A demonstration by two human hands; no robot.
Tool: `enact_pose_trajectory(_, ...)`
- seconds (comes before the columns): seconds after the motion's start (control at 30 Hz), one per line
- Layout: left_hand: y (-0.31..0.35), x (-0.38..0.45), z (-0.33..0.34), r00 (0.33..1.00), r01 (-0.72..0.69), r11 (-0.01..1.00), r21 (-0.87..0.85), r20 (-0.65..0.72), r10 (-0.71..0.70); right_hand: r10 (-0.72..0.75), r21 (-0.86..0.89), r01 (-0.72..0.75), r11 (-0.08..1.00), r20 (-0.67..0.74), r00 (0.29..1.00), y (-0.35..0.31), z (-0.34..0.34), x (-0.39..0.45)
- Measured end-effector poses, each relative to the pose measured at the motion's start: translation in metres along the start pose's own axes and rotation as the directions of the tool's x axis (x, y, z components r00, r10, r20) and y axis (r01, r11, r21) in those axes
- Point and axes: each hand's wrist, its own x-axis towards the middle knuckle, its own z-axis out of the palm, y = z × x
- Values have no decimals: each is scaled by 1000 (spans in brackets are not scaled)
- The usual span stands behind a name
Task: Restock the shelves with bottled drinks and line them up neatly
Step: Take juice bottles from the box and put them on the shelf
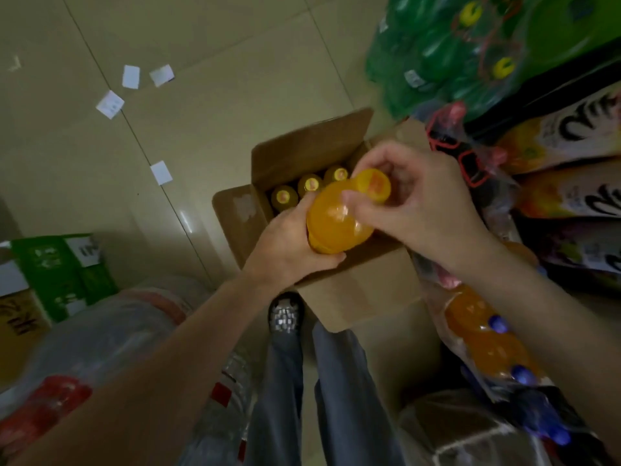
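Observation:
An orange drink bottle (336, 220) with a yellow cap (373, 185) is held above an open cardboard box (356, 284) on the floor. My left hand (289, 250) grips the bottle's body from the left and below. My right hand (410, 203) pinches the cap end between thumb and fingers. Inside the box stand three more orange bottles (311, 185) in a row, seen from their yellow caps; the rest of the box's inside is hidden by my hands.
Shrink-wrapped packs of green bottles (447, 52) and juice cartons (564, 193) are stacked at right. A pack of orange bottles with blue caps (487, 341) lies at lower right. Wrapped water packs (100, 348) and a green carton (57, 274) sit at left. Paper slips (131, 77) litter the tiled floor.

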Motion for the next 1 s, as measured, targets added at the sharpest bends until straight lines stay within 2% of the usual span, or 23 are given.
enact_pose_trajectory(0.1, -1, -10, 4, 961, 180, 975, -132, -188, -203, 144, 402, -121, 908, -27, 989, 25, 9, 10)
enact_pose_trajectory(0.13, -5, -11, 0, 936, 234, 954, -188, -222, -273, 227, 415, -194, 889, -32, 973, 44, 19, 14)
enact_pose_trajectory(0.17, -12, -11, -6, 908, 278, 928, -248, -247, -338, 301, 315, -281, 907, -16, 953, 65, 33, 18)
enact_pose_trajectory(0.23, -29, -8, -22, 868, 314, 895, -315, -286, -405, 419, -109, -408, 906, 101, 903, 112, 66, 20)
enact_pose_trajectory(0.3, -46, -6, -36, 862, 298, 909, -290, -328, -387, 546, -511, -369, 776, 251, 800, 152, 101, 22)
enact_pose_trajectory(0.37, -62, -4, -41, 849, 308, 917, -253, -363, -385, 641, -719, -289, 632, 275, 716, 179, 131, 28)
enact_pose_trajectory(0.43, -80, -2, -39, 836, 333, 909, -251, -367, -408, 687, -779, -293, 555, 230, 689, 195, 153, 37)
enact_pose_trajectory(0.57, -96, 2, -31, 863, 338, 931, -136, -350, -364, 663, -832, -266, 486, 153, 733, 211, 173, 48)
enact_pose_trajectory(0.7, -78, -9, -26, 881, 369, 929, -36, -303, -362, 626, -742, -353, 570, 113, 772, 186, 157, 35)
enact_pose_trajectory(0.77, -56, -19, -32, 905, 369, 929, 10, -230, -357, 583, -678, -373, 634, 102, 806, 150, 127, 22)
enact_pose_trajectory(0.87, -12, -40, -52, 904, 411, 910, 55, -154, -399, 525, -612, -380, 694, 68, 848, 75, 66, 0)
enact_pose_trajectory(1.0, 85, -67, -94, 938, 326, 944, 53, -142, -316, 394, -540, -343, 769, -22, 919, -48, -33, -26)
